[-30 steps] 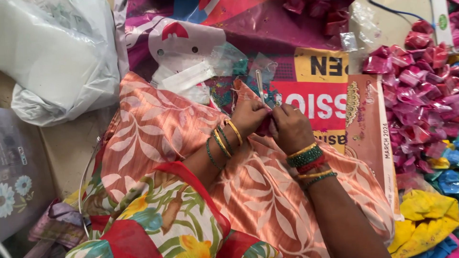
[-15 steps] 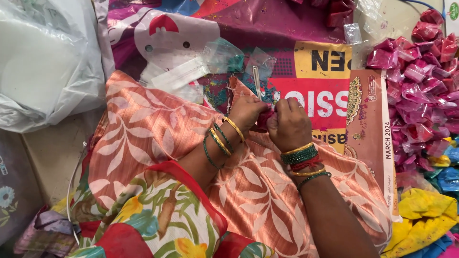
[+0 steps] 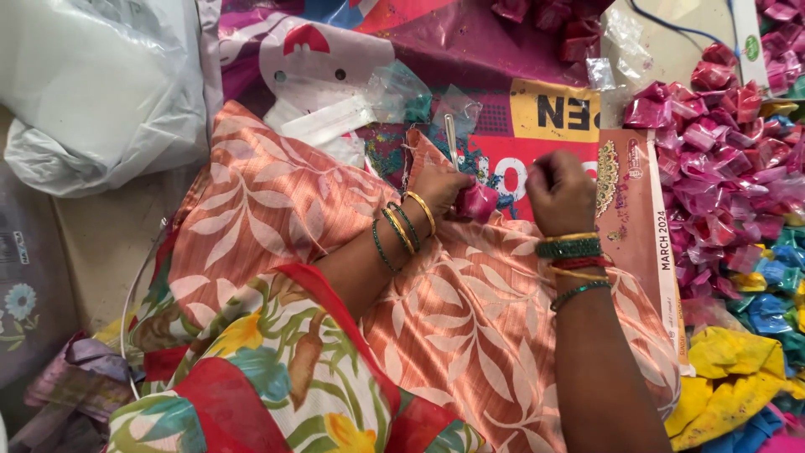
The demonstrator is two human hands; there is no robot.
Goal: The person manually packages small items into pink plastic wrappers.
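Hidden and cut off

The left hand [image 3: 440, 186] covers most of the pink folded piece [image 3: 480, 201]; beside it, the right hand [image 3: 560, 191] hides its own fingertips.

My left wrist [image 3: 402, 228] carries gold and green bangles, my right wrist [image 3: 573, 267] carries green, gold and red bangles, and I wear a peach leaf-print garment [image 3: 470, 319] under a red-edged floral drape [image 3: 251, 369].

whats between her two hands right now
In the head view, a small crumpled pink wrapper sits between the left hand, which grips it, and the right hand, over the printed red sheet.
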